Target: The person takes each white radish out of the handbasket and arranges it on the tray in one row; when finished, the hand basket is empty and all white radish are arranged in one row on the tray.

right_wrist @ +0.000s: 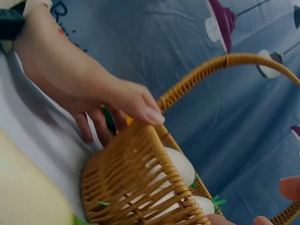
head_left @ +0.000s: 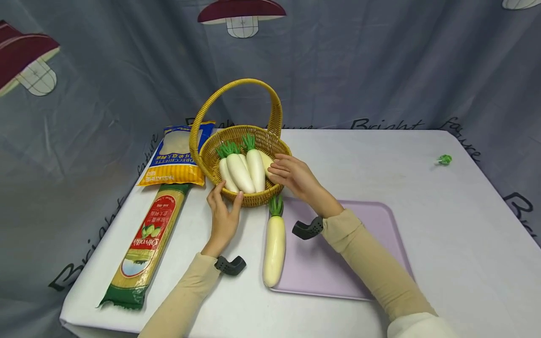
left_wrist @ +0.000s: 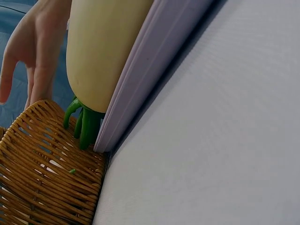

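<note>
A yellow wicker basket point(head_left: 253, 201) with a tall arched handle holds several white radishes point(head_left: 240, 174) with green tops. At its front left, my left hand point(head_left: 223, 218) is spread against the outside of the basket; in the right wrist view this left hand point(right_wrist: 89, 86) has its thumb at the rim and its fingers along the wall. On the basket's right side, my right hand point(head_left: 297, 178) has its fingers extended over the rim beside the radishes. Another white radish point(head_left: 274, 251) lies along the left edge of a lilac tray point(head_left: 393, 234), its green top close to the basket.
Left of the basket lie a blue and yellow pasta bag point(head_left: 173, 159) and a long spaghetti pack point(head_left: 148, 244). A small green piece point(head_left: 444, 160) sits at the table's far right. Behind the white table point(head_left: 363, 164) hangs a grey-blue curtain point(head_left: 338, 65).
</note>
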Available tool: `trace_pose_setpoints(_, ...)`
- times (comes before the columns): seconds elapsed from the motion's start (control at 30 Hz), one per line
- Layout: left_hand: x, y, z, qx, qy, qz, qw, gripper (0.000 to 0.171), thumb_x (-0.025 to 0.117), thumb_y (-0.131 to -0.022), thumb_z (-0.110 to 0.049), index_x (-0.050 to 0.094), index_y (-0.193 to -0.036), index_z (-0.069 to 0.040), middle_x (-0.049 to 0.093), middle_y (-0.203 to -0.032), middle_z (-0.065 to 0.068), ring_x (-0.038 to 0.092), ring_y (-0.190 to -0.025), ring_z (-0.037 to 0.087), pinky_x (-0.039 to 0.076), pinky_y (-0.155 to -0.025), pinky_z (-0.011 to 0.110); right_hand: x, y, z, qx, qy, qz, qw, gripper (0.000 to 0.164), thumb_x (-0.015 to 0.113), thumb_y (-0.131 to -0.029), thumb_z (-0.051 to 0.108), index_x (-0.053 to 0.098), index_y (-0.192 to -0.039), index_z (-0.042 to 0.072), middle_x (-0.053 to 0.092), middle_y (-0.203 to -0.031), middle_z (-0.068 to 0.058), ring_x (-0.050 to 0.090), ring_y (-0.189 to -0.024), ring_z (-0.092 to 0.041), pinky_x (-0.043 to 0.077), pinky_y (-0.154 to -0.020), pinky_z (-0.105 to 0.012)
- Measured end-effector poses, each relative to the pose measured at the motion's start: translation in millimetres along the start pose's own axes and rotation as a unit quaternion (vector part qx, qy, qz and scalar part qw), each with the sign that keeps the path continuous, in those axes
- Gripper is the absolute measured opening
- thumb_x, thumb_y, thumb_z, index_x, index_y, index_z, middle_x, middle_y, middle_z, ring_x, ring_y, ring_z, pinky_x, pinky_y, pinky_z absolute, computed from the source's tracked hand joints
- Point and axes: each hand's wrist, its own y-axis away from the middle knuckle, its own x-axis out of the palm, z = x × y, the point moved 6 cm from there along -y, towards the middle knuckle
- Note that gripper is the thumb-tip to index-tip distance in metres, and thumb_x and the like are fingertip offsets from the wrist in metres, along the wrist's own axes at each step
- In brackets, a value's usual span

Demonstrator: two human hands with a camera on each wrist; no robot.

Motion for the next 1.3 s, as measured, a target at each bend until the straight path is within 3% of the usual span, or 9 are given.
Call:
trace_pose_setpoints(0.1, 0.4, 0.0, 0.7, -0.001, 0.001, -0.001, 1.0000, 0.059, 0.048, -0.090, -0.046, 0.024, -0.138, -0.022, 0.017, -0.137, 0.015, 0.028, -0.128, 0.029, 0.026, -0.109, 0.043, 0.6, -11.6, 1.0, 0.015, 0.058, -0.010, 0.998, 0.054, 0.043, -0.094, 0.015, 0.022, -0.142, 0.003, 0.021, -0.146, -0.024, 0.030, -0.133, -0.036, 0.031, -0.107, -0.045)
trace_pose_setpoints(0.17, 0.7, -0.1, 0.6, 0.000, 0.001, 0.000, 1.0000, 0.059, 0.048, -0.090, -0.046, 0.024, -0.138, -0.022, 0.017, -0.137, 0.015, 0.028, -0.129, 0.029, 0.026, -0.109, 0.043, 1.0, -18.3, 0.8, 0.030, 0.125, -0.021, 0.991, 0.057, 0.045, -0.094, 0.019, 0.020, -0.143, 0.006, 0.022, -0.146, -0.022, 0.033, -0.130, -0.036, 0.035, -0.105, -0.044)
trace_pose_setpoints(0.3, 1.4, -0.5, -0.4, 0.000, -0.002, 0.001, 1.0000, 0.060, 0.048, -0.090, -0.046, 0.024, -0.138, -0.021, 0.017, -0.137, 0.015, 0.029, -0.128, 0.029, 0.026, -0.109, 0.043, 3.4, -28.8, 0.2, 0.060, 0.269, -0.024, 0.961, 0.066, 0.051, -0.092, 0.029, 0.015, -0.144, 0.009, 0.025, -0.145, -0.017, 0.043, -0.123, -0.035, 0.044, -0.097, -0.041)
trace_pose_setpoints(0.37, 1.6, -0.8, -1.1, 0.001, -0.001, 0.001, 1.0000, 0.060, 0.048, -0.090, -0.046, 0.024, -0.138, -0.019, 0.017, -0.136, 0.015, 0.029, -0.128, 0.029, 0.027, -0.109, 0.043, 5.2, -32.2, 0.1, 0.073, 0.315, -0.019, 0.946, 0.070, 0.053, -0.091, 0.032, 0.013, -0.144, 0.010, 0.025, -0.145, -0.016, 0.046, -0.120, -0.035, 0.047, -0.093, -0.041)
trace_pose_setpoints(0.6, 1.7, -0.7, -3.1, -0.001, 0.000, 0.004, 1.0000, 0.061, 0.048, -0.090, -0.047, 0.024, -0.138, -0.020, 0.018, -0.135, 0.016, 0.030, -0.128, 0.029, 0.028, -0.108, 0.044, 9.7, -41.2, -1.7, 0.088, 0.370, -0.014, 0.925, 0.078, 0.058, -0.088, 0.030, 0.008, -0.145, 0.010, 0.029, -0.142, -0.021, 0.047, -0.119, -0.037, 0.048, -0.090, -0.045)
trace_pose_setpoints(0.87, -0.2, 1.0, -0.8, -0.014, -0.006, 0.006, 0.9999, 0.059, 0.047, -0.090, -0.049, 0.022, -0.138, -0.025, 0.020, -0.133, 0.016, 0.031, -0.127, 0.030, 0.028, -0.108, 0.043, 13.4, -47.6, -7.7, 0.104, 0.362, -0.033, 0.926, 0.078, 0.062, -0.086, 0.016, 0.011, -0.144, 0.012, 0.025, -0.144, -0.017, 0.046, -0.120, -0.034, 0.052, -0.082, -0.041)
trace_pose_setpoints(0.93, -0.8, 1.3, -0.1, -0.015, -0.005, 0.005, 0.9999, 0.059, 0.047, -0.090, -0.048, 0.022, -0.138, -0.025, 0.020, -0.133, 0.016, 0.031, -0.127, 0.030, 0.027, -0.109, 0.043, 16.1, -48.6, -9.3, 0.101, 0.390, -0.041, 0.914, 0.079, 0.063, -0.084, 0.016, 0.012, -0.144, 0.012, 0.026, -0.144, -0.018, 0.050, -0.115, -0.032, 0.054, -0.078, -0.038)
trace_pose_setpoints(1.13, 0.2, 0.6, 0.3, -0.013, -0.005, 0.010, 0.9999, 0.059, 0.046, -0.090, -0.049, 0.022, -0.137, -0.026, 0.020, -0.132, 0.017, 0.030, -0.127, 0.030, 0.028, -0.108, 0.043, 22.7, -49.4, -9.8, 0.067, 0.498, -0.078, 0.861, 0.076, 0.066, -0.081, 0.017, 0.020, -0.141, 0.008, 0.039, -0.135, -0.021, 0.059, -0.089, -0.029, 0.054, -0.065, -0.031)
trace_pose_setpoints(1.3, -0.1, 0.8, 0.4, -0.015, -0.004, 0.008, 0.9998, 0.059, 0.047, -0.090, -0.048, 0.022, -0.137, -0.024, 0.020, -0.133, 0.017, 0.031, -0.127, 0.030, 0.028, -0.108, 0.043, 24.5, -49.0, -10.2, 0.048, 0.517, -0.095, 0.849, 0.079, 0.068, -0.078, 0.017, 0.021, -0.141, 0.007, 0.039, -0.134, -0.021, 0.050, -0.110, -0.030, 0.050, -0.082, -0.036)
